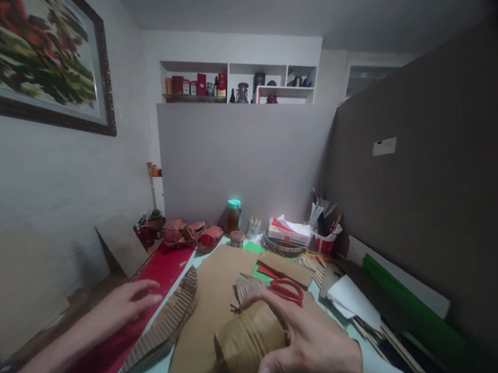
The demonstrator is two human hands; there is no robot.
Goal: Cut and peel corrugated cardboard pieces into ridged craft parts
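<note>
My right hand (303, 341) is wrapped round a wide roll of brown tape or paper (247, 341) above the front of the table. Over the red strip at the left, my left hand (132, 302) hovers with its fingers apart and nothing in them. Beside it lies a curved piece of ridged cardboard (169, 322). Red-handled scissors (287, 291) rest just beyond my right hand, next to a small ridged cardboard piece (247, 287). A large brown sheet (218, 273) covers the middle of the table.
Red crumpled pieces (210, 237), a jar with a turquoise lid (234, 215), a tissue box (289, 230) and a red-and-white container of tools (326, 240) stand along the back. White paper (354, 301) and a green roll (413, 306) lie at the right, near a grey partition (427, 191).
</note>
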